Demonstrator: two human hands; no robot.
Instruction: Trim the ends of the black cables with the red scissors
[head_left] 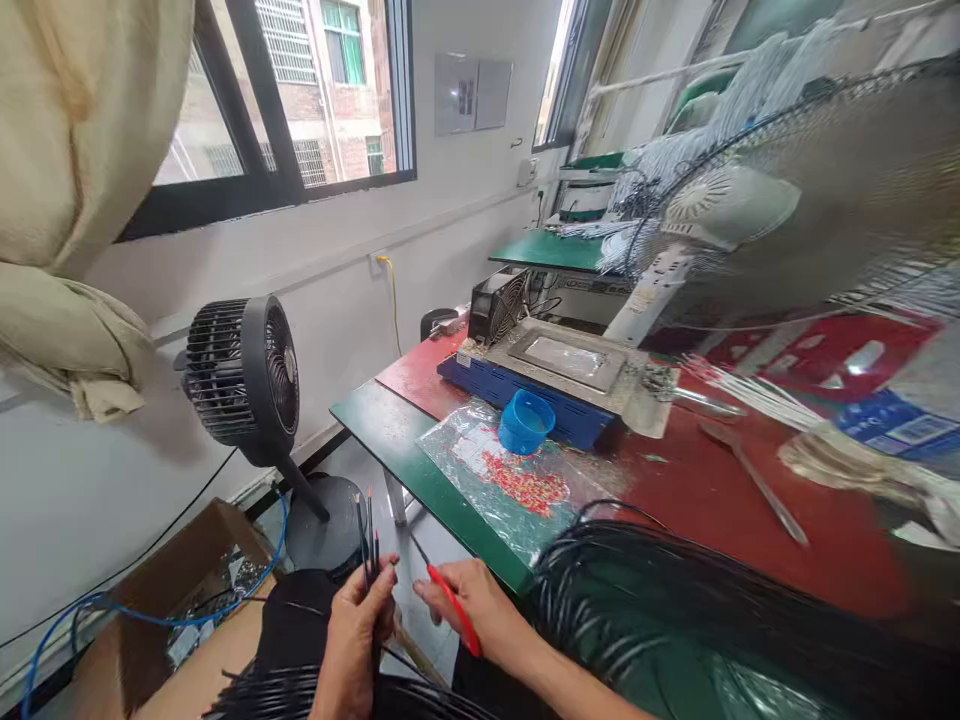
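My left hand (364,605) is closed around a few thin black cables (361,530) that stand upright with bared ends. A small green bit shows at its thumb and fingertip. My right hand (472,600) grips red-handled scissors (454,610), their slim dark tip pointing up and left, a short way from the left hand and apart from the cables. More black cables (292,695) lie across my lap beneath the left hand. To the right, a big bundle of black cables (600,570) rests on the table near my right forearm.
A blue round container (526,422) stands on a plastic sheet with small red and yellow pieces (525,482). Behind is a blue-sided heating plate (525,400) with a small black fan (497,305). A floor fan (244,380), cardboard box (187,600) and white caged fan (727,205) surround me.
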